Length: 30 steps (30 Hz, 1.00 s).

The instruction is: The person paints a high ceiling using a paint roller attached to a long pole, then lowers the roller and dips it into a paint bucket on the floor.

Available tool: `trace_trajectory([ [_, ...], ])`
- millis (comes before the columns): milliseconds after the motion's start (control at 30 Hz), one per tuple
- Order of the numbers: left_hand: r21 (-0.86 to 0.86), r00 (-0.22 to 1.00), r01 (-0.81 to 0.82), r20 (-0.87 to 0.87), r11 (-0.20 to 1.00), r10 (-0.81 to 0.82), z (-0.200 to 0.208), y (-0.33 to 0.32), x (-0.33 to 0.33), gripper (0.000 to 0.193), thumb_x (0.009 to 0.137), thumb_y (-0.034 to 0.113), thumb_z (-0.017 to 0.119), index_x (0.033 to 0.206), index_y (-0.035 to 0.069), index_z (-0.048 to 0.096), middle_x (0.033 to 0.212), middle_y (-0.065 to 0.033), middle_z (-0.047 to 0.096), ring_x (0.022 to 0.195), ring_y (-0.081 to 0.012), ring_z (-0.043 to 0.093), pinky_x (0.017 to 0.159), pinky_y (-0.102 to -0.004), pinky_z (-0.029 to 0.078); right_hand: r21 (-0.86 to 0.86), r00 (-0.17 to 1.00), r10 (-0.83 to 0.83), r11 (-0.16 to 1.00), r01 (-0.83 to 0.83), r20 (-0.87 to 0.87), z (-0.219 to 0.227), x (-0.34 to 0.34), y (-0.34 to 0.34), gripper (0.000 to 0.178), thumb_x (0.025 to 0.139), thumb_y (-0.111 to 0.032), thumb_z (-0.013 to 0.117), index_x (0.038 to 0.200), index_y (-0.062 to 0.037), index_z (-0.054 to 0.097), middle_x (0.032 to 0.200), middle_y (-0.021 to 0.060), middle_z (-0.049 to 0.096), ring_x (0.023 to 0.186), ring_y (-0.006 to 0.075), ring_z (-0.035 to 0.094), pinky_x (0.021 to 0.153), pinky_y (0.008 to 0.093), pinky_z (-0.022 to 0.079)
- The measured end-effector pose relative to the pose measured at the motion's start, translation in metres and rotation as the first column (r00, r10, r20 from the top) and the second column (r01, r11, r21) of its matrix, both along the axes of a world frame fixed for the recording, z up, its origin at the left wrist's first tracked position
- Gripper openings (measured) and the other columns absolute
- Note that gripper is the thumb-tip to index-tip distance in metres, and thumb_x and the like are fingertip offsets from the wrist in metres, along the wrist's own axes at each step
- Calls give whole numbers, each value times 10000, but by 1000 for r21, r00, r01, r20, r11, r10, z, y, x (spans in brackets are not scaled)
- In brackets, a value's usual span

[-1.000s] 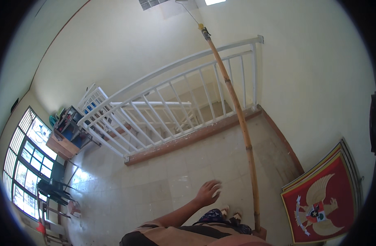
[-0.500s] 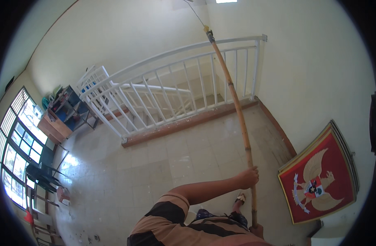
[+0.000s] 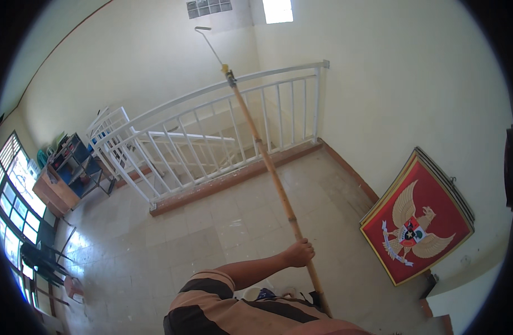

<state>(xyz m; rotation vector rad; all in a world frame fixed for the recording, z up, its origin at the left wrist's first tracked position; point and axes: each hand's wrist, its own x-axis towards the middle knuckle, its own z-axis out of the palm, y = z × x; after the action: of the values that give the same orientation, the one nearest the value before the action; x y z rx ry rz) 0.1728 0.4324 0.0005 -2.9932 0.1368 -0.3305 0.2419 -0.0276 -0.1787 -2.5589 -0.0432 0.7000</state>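
My left hand point(image 3: 299, 253) is closed round a long bamboo pole point(image 3: 276, 181), gripping its lower part. The pole slants up and away to the left, passing in front of the white railing. At its far end, dark and yellowish binding point(image 3: 228, 73) fastens a paint roller point(image 3: 203, 28) with a thin wire handle. The roller appears against the pale far wall, below a glass-block vent; whether it touches the wall I cannot tell. Near the lower edge the pole's bottom passes behind my right arm point(image 3: 332, 326). My right hand is out of sight.
A white railing point(image 3: 212, 89) guards a stairwell beyond the tiled floor point(image 3: 212, 240). On the right, a red panel with a golden bird emblem point(image 3: 410, 223) leans against the wall. At left are a cluttered shelf point(image 3: 72, 167), a dark chair point(image 3: 41, 259) and windows point(image 3: 19, 209).
The pole leans further left, and its roller has come fully into view. My left hand has moved left in the picture, still gripping. My right hand, earlier on the pole's lower end, is hidden.
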Motion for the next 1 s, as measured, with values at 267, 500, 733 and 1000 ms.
trace_trajectory([
  [267, 3, 998, -61, -5, 998, 61, -1, -77, -50, 115, 668, 245, 590, 646, 133, 576, 662, -1, 576, 714, -164, 582, 718, -316, 420, 42, 966, -235, 970, 241, -103, -12, -71, -84, 280, 887, -300, 584, 844, -26, 546, 731, 75, 540, 652, 183, 513, 634, 283, 453],
  [500, -37, 986, -166, 8, 985, 167, 11, -157, -102, 108, 620, 220, 611, 631, 120, 571, 645, -16, 578, 682, -191, 593, 708, -329, 438, 367, 434, -794, 286, 885, -427, -50, -71, -199, 293, 929, -328, 543, 881, -40, 521, 759, 78, 519, 683, 192, 509, 653, 284, 452],
  [733, -140, 964, -176, 175, 974, 199, 44, -249, -143, 107, 604, 182, 663, 643, 117, 587, 638, -17, 573, 658, -186, 586, 700, -331, 436, 663, 134, -735, -497, 560, -665, 37, -80, -271, 213, 923, -324, 523, 844, -126, 528, 669, -3, 479, 585, 130, 468, 577, 295, 439],
  [1000, -216, 917, -113, 353, 970, 186, 92, -325, -166, 189, 587, 175, 702, 596, 123, 521, 593, -7, 538, 580, -197, 568, 623, -333, 449, 638, 587, -429, -743, 202, -686, 161, -75, -313, 316, 919, -316, 582, 761, -87, 432, 664, 29, 406, 596, 144, 436, 571, 263, 410],
])
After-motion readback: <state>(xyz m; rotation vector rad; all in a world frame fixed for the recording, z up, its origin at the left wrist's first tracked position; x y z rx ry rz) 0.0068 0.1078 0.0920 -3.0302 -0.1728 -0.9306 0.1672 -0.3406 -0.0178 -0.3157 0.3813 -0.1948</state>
